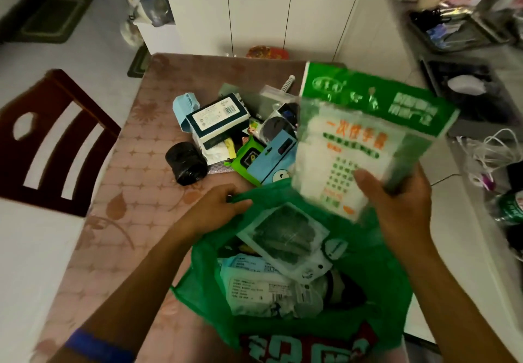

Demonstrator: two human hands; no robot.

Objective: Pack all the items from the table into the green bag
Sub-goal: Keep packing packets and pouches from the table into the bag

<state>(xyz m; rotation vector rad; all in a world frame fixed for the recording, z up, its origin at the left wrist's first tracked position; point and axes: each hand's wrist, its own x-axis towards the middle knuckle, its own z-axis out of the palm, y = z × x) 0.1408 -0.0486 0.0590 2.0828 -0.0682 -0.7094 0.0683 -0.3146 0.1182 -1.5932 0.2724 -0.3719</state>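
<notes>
The green bag [376, 300] stands open at the near edge of the table, with several packets inside, a clear pack of dark items [285, 238] on top. My left hand [218, 207] grips the bag's far left rim. My right hand [396, 192] holds a large green and clear packet of disposable gloves [356, 136] tilted above the bag's mouth. Behind it on the table lies a pile: a dark blue and white box [218, 116], a black roll [186, 163], a light blue card pack [271, 158], a green wipes pack [249, 156].
The table [135, 181] has a pink flowered cover. A dark wooden chair [53, 136] stands at its left. A white counter on the right carries cables [486, 153], a black tray [464, 85] and a green can [509, 207]. White cabinet doors are behind.
</notes>
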